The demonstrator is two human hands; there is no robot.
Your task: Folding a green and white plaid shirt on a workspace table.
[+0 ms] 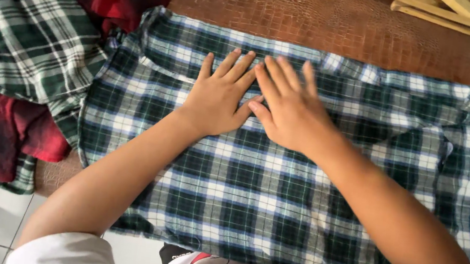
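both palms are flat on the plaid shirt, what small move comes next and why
Probably sweep the hands apart. The left hand and right hand lie flat, side by side and touching at the thumbs, mid-way across the green plaid shirt spread on the brown surface. The cloth at its right end looks rumpled, so an outward stroke should flatten it.

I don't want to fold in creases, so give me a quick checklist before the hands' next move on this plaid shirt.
1. Both palms flat: left hand and right hand lie side by side on the green plaid shirt: ok.
2. Cloth smooth: ripples near the right edge: not ok.
3. Fully on the brown surface: near hem overhangs: not ok.
4. Clear of the plaid pile: touching at left: not ok.
5. Buttons fastened: cannot tell.
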